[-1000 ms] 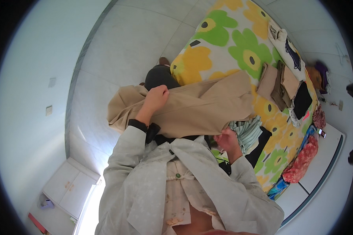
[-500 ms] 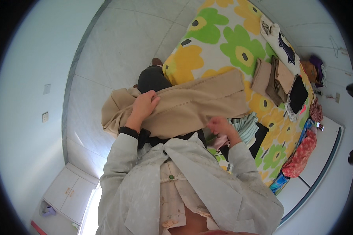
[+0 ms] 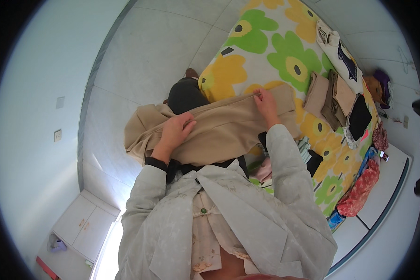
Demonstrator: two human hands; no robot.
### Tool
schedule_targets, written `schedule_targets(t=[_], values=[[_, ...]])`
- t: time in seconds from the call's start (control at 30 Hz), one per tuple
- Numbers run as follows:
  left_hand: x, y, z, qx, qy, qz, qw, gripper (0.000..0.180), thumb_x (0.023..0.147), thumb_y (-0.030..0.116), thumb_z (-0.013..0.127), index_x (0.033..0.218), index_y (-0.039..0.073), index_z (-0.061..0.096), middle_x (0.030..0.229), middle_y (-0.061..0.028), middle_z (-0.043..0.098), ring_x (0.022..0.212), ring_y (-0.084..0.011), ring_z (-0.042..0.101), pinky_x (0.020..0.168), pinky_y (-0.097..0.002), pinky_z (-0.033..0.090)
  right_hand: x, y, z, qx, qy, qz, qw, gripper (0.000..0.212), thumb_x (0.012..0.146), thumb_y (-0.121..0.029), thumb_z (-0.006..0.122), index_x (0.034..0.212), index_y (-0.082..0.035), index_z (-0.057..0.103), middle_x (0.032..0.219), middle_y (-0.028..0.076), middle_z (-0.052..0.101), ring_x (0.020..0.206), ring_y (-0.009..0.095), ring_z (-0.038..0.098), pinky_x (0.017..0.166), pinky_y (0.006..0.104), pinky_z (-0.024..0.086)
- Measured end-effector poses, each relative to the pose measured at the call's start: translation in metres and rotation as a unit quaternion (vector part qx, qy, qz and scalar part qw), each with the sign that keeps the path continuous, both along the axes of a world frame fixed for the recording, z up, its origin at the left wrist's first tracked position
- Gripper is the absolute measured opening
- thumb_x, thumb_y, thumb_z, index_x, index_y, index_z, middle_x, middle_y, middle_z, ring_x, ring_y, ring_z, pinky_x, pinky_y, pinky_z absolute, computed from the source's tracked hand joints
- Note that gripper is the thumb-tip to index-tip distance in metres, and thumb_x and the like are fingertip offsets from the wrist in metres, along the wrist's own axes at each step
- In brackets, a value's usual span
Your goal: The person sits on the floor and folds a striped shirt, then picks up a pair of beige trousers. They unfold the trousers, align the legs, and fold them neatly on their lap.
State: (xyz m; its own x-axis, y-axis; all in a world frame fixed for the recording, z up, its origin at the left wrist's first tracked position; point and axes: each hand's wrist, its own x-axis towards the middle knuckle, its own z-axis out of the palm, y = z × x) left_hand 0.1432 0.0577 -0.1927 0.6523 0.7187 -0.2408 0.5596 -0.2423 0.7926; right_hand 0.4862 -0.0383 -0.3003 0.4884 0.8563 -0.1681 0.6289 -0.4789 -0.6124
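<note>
A pair of beige trousers [image 3: 219,133] lies across my lap, its straight end over the bed edge and its left end bunched. My left hand [image 3: 175,135] is closed on the cloth near the bunched part, fingers pinching a fold. On the far edge, nearer the straight end, my right hand [image 3: 266,106] pinches the trousers between thumb and fingers. Dark clothing [image 3: 187,95] on my leg shows beyond the trousers. Beside my right sleeve lie a pink cloth [image 3: 264,171] and a pale green striped cloth [image 3: 304,148], both partly hidden.
A bed with a flowered sheet [image 3: 247,35] fills the right side. Folded brown and beige clothes [image 3: 329,100], a black folded piece [image 3: 360,116] and a white garment [image 3: 336,53] lie on it. A red patterned bundle [image 3: 359,191] rests near a white cabinet [image 3: 385,172]. Tiled floor [image 3: 144,51] is at left.
My right hand has moved up and away from beside the pink cloth to the far edge of the trousers and taken hold there. My left hand has shifted slightly right along the cloth.
</note>
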Motion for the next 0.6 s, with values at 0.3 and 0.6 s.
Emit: schedule_targets(t=[0.3, 0.6], values=[[-0.009, -0.002, -0.006, 0.04, 0.058, 0.022, 0.997, 0.016, 0.087, 0.021, 0.058, 0.083, 0.005, 0.056, 0.077, -0.0179, 0.061, 0.075, -0.039, 0.059, 0.062, -0.0475, 0.045, 0.012, -0.004, -0.006, -0.041, 0.02, 0.001, 0.999, 0.012, 0.084, -0.018, 0.063, 0.093, -0.012, 0.059, 0.081, 0.007, 0.064, 0.075, 0.025, 0.061, 0.066, 0.0375, 0.048], [-0.012, 0.004, -0.018, 0.08, 0.109, 0.074, 0.988, 0.017, 0.087, 0.023, 0.059, 0.081, 0.006, 0.055, 0.073, -0.0168, 0.061, 0.073, -0.0391, 0.059, 0.062, -0.0488, 0.045, 0.015, -0.002, -0.013, -0.03, 0.015, -0.05, 0.998, 0.012, 0.086, -0.02, 0.061, 0.092, -0.011, 0.058, 0.079, 0.009, 0.064, 0.075, 0.029, 0.062, 0.066, 0.0403, 0.047]])
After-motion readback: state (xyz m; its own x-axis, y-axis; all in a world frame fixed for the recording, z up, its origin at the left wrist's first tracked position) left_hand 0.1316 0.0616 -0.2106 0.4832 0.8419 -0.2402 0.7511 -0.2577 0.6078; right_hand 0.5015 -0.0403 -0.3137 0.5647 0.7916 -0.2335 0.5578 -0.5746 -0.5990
